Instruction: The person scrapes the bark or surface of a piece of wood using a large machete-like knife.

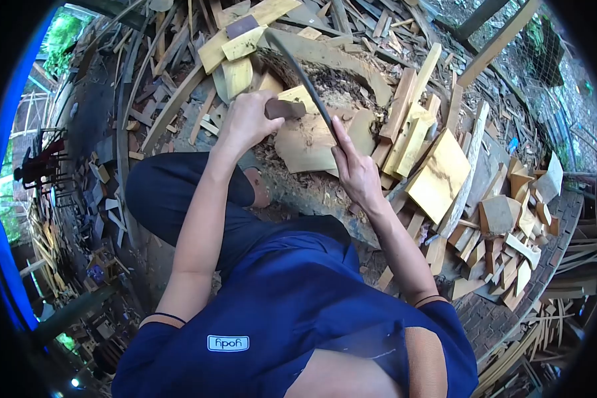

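My left hand [244,123] is closed around a small brown wood block [287,109], with the thumb along its near side. In my right hand [359,171] is a machete [303,78]. Its long, dark, slightly curved blade slants up and to the left, past the block, and its handle is hidden in my fingers. My index finger lies along the back of the tool. Below the block is the worn top of a wooden chopping stump [305,146], strewn with chips. The blade and the block look apart, though depth is hard to judge.
Pale cut boards [239,50] are heaped beyond my left hand. A yellowish flat board [439,176] and several long offcuts lean at the right, near my right forearm. Farther right is a pile of small wood blocks [504,229]. My bent left knee [172,189] is close by.
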### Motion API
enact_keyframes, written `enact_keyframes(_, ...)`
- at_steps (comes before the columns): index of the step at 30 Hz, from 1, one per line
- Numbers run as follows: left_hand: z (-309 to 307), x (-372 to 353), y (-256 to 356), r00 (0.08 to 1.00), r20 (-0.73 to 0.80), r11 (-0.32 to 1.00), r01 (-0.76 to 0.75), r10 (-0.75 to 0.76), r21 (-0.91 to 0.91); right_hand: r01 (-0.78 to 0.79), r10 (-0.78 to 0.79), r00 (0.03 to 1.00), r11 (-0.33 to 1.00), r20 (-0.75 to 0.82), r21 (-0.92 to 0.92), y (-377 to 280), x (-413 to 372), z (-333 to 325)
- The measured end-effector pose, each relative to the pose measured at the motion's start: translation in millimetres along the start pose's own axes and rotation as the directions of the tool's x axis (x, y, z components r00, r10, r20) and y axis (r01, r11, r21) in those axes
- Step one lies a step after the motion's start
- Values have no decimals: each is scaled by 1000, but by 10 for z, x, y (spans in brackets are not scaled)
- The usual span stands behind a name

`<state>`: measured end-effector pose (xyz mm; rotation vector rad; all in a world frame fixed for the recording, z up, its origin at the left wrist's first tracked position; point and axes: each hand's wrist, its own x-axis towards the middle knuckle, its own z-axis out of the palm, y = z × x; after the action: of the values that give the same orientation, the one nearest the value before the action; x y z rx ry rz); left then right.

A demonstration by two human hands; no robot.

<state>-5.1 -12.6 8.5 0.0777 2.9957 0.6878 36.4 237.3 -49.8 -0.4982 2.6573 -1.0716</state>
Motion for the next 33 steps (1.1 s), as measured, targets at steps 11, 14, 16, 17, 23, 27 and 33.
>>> enact_keyframes(11, 57, -38, -87, 990, -65, 987, 115, -123, -112, -161, 164, 983, 986, 82, -48, 309, -69, 247)
enact_keyframes(14, 87, -34, -122, 967, -158, 966, 169, -202, -197, -40, 41, 999, 998, -18, 50, 318, -85, 250)
enact_keyframes(16, 159, -72, -182, 962, -166, 962, 183, -218, -202, -70, 69, 998, 995, 11, 66, 92, -115, 121)
enact_keyframes(17, 169, -78, -179, 954, -134, 937, 226, -268, -267, 6, 1, 999, 991, -52, 135, 12, -111, 87)
enact_keyframes(23, 244, -151, -75, 897, -77, 825, 363, -435, -434, 396, -250, 882, 853, -401, 339, -671, -8, -390)
enact_keyframes(27, 273, -203, -105, 947, -89, 919, 272, -308, -285, 387, -265, 876, 885, -404, 258, -537, -28, -206)
enact_keyframes(33, 199, -154, -59, 952, -90, 937, 267, -293, -224, -106, 109, 993, 992, 48, -67, 281, -118, 302)
